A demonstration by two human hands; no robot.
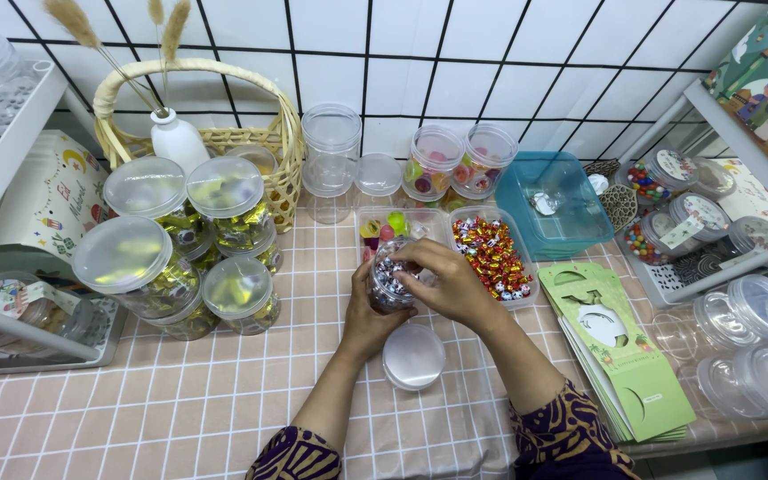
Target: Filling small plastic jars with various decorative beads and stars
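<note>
Holding a small clear jar [390,277] part-filled with wrapped candies, the left hand [368,313] cups it from below and the side, fingers closed round its wall. The jar sits just above the desk [180,400], in front of the candy trays. The right hand [448,283] arches over the jar's open mouth, its fingertips bunched together at the rim; whether they pinch a candy I cannot tell.

Just below the hands, a round clear lid [413,356] lies flat on the pink checked cloth. Right behind the jar stands a clear tray of red and gold wrapped candies [493,255], and beside it, to the left, a tray with brighter green and pink sweets [382,227].

Further left, a cluster of lidded jars holding gold-wrapped sweets [184,258] stands in front of a wicker basket [260,142] with a white vase [177,140]. Behind the trays are empty stacked clear jars [331,147] and two jars of coloured sweets [460,160], with a blue plastic box [555,204] to their right. A stack of green cards [620,356] lies near the right forearm, and empty clear jars [753,342] sit at the far right edge.
</note>
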